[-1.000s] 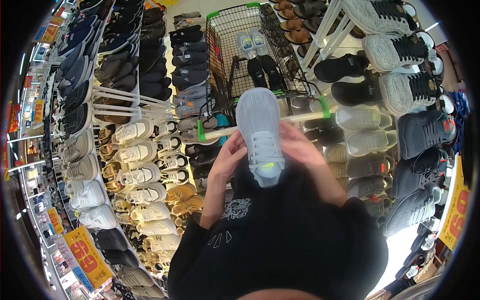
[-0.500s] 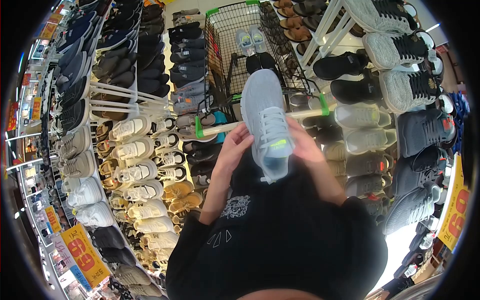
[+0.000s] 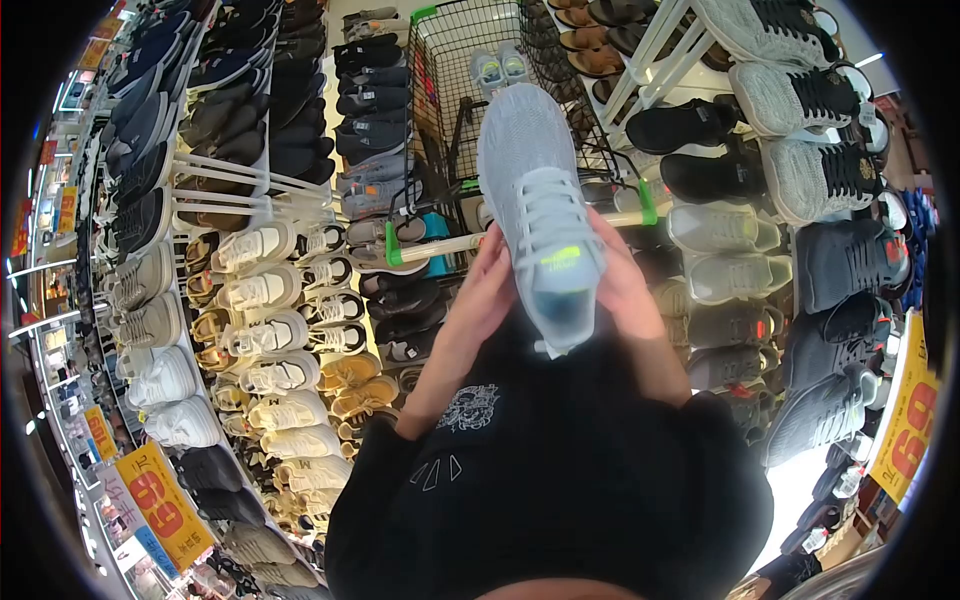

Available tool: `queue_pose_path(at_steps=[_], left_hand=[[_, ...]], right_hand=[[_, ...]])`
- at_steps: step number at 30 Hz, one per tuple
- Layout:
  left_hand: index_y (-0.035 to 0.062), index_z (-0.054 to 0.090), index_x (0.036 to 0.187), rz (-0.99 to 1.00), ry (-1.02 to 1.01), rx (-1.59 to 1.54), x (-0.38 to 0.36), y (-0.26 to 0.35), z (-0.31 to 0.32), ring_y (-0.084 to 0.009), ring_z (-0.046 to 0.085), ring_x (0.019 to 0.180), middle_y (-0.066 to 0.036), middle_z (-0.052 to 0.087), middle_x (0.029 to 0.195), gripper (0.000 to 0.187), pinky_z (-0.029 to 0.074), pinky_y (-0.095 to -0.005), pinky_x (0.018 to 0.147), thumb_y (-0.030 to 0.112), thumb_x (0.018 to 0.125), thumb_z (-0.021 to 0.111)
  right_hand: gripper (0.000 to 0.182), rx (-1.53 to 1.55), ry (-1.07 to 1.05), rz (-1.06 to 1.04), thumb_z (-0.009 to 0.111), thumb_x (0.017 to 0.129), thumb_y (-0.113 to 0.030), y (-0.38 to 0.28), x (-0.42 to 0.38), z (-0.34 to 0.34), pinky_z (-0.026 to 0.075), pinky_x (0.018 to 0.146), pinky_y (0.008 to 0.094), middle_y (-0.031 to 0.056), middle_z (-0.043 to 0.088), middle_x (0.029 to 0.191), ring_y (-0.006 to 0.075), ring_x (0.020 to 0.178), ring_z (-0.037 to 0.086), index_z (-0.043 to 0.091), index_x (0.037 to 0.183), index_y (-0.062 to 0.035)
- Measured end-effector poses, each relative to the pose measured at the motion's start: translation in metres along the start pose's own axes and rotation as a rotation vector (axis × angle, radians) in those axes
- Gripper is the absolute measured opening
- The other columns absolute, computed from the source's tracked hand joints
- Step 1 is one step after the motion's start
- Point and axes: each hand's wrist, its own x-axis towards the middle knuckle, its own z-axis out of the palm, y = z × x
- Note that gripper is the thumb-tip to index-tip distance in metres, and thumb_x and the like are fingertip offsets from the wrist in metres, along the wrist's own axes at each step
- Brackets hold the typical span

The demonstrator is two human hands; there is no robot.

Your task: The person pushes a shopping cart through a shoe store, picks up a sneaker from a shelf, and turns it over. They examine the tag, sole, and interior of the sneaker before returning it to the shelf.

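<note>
- Resting between the left grip (image 3: 487, 285) and the right grip (image 3: 622, 278), the grey shoe (image 3: 543, 215) was held along its middle and rear, with the toe half left standing clear beyond the fingers.
- The shoe's left side was pressed by the curled left grip and its right side was cupped by the right grip, so that it was pinched between the two; some fingertips were hidden by the shoe.
- Part of the pale handle (image 3: 440, 248) of a black wire shopping cart (image 3: 435, 70) was covered from view by the shoe; whether the handle was touched could not be told. A pair of shoes (image 3: 487, 72) was carried in the cart, beyond the toe.
- On the left, the racks were lined with cream shoes (image 3: 262, 287), tan shoes (image 3: 350, 370) and dark pairs; on the right, knitted shoes (image 3: 760, 98) and black shoes (image 3: 683, 128) were displayed. Red figures were printed on a yellow left sign (image 3: 165, 508) and a yellow right sign (image 3: 905, 430).
- The toe was pointed away from the black garment (image 3: 540, 480), towards the cart, and the heel was turned to the body. The long axis was set nearly straight ahead, slanted slightly left at the toe; the laces (image 3: 553, 212) were faced upward.
</note>
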Motion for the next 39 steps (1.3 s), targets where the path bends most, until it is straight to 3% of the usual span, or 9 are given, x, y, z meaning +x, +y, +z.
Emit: queue_pose_path(at_steps=[2, 10, 14, 15, 17, 20, 28, 34, 39], left_hand=[[0.0165, 0.009, 0.151, -0.011, -0.150, -0.192, -0.006, -0.008, 0.000, -0.0234, 0.034, 0.136, -0.008, 0.030, 0.150, 0.070, 0.032, -0.0437, 0.110, 0.016, 0.097, 0.053], [0.0139, 0.023, 0.146, 0.075, -0.109, -0.229, -0.008, -0.015, -0.018, -0.0261, 0.040, 0.133, -0.010, 0.038, 0.145, 0.071, 0.034, -0.0465, 0.110, 0.024, 0.090, 0.065], [0.0054, 0.034, 0.142, 0.251, 0.006, -0.132, -0.010, -0.006, -0.013, -0.0260, 0.044, 0.129, -0.012, 0.043, 0.141, 0.065, 0.036, -0.0460, 0.108, 0.040, 0.092, 0.059], [0.0054, 0.034, 0.142, 0.254, 0.007, -0.131, -0.010, -0.003, -0.010, -0.0260, 0.044, 0.129, -0.012, 0.043, 0.141, 0.065, 0.036, -0.0460, 0.108, 0.040, 0.092, 0.059], [0.0060, 0.033, 0.141, 0.307, -0.018, -0.013, -0.011, 0.000, -0.002, -0.0256, 0.044, 0.129, -0.010, 0.045, 0.138, 0.069, 0.035, -0.0463, 0.109, 0.035, 0.088, 0.067], [0.0060, 0.029, 0.141, 0.286, 0.004, -0.010, -0.009, 0.002, -0.001, -0.0253, 0.043, 0.128, -0.009, 0.044, 0.137, 0.076, 0.035, -0.0462, 0.109, 0.032, 0.084, 0.072], [0.0046, 0.027, 0.143, 0.341, 0.037, 0.078, -0.017, -0.007, -0.001, -0.0253, 0.043, 0.128, -0.011, 0.043, 0.137, 0.080, 0.036, -0.0440, 0.109, 0.040, 0.085, 0.069], [0.0020, 0.029, 0.140, 0.228, -0.042, 0.043, -0.031, -0.009, -0.011, -0.0262, 0.047, 0.124, -0.013, 0.046, 0.134, 0.071, 0.039, -0.0428, 0.106, 0.022, 0.085, 0.068], [0.0003, 0.035, 0.138, 0.178, 0.141, 0.051, -0.027, -0.007, 0.003, -0.0274, 0.048, 0.124, -0.014, 0.048, 0.134, 0.064, 0.036, -0.0424, 0.108, 0.031, 0.087, 0.060]], right_hand=[[0.042, -0.160, -0.005, -0.137, 0.054, 0.095, -0.008, -0.012, -0.012, 0.026, 0.045, 0.098, 0.0314, 0.0114, 0.051, 0.132, 0.0190, 0.118, 0.054, 0.044, 0.135, -0.0003], [0.032, -0.588, -0.071, -0.347, 0.052, 0.096, -0.012, -0.019, -0.037, 0.060, 0.039, 0.101, 0.0317, 0.0111, 0.053, 0.130, 0.0183, 0.118, 0.052, 0.054, 0.124, 0.0025], [0.088, -0.624, -0.264, -0.390, 0.067, 0.083, -0.048, -0.013, -0.049, 0.057, 0.030, 0.109, 0.0391, 0.0179, 0.039, 0.144, 0.0255, 0.130, 0.043, 0.030, 0.143, 0.0055], [0.099, -0.683, -0.260, -0.279, 0.078, 0.075, -0.039, -0.019, -0.054, 0.064, 0.030, 0.109, 0.0381, 0.0179, 0.038, 0.144, 0.0249, 0.132, 0.041, 0.023, 0.145, 0.0048], [0.102, -0.950, -0.217, -0.493, 0.084, 0.068, -0.022, -0.009, -0.048, 0.062, 0.032, 0.107, 0.0359, 0.0169, 0.040, 0.142, 0.0236, 0.130, 0.043, 0.023, 0.145, 0.0045], [0.098, -0.979, -0.154, -0.497, 0.084, 0.064, -0.010, -0.004, -0.045, 0.054, 0.035, 0.105, 0.0352, 0.0161, 0.044, 0.139, 0.0223, 0.127, 0.045, 0.028, 0.143, 0.0051], [0.086, -0.949, -0.163, -0.430, 0.082, 0.066, -0.012, -0.008, -0.039, 0.061, 0.037, 0.104, 0.0348, 0.0158, 0.051, 0.132, 0.0220, 0.122, 0.049, 0.039, 0.137, 0.0066], [0.084, -0.796, -0.139, -0.358, 0.081, 0.067, -0.012, 0.005, -0.043, 0.062, 0.035, 0.105, 0.0346, 0.0155, 0.050, 0.132, 0.0216, 0.123, 0.048, 0.039, 0.137, 0.0060], [0.082, -0.719, -0.093, -0.281, 0.076, 0.074, -0.015, 0.015, -0.038, 0.061, 0.032, 0.107, 0.0348, 0.0155, 0.047, 0.136, 0.0214, 0.126, 0.044, 0.033, 0.140, 0.0048]])
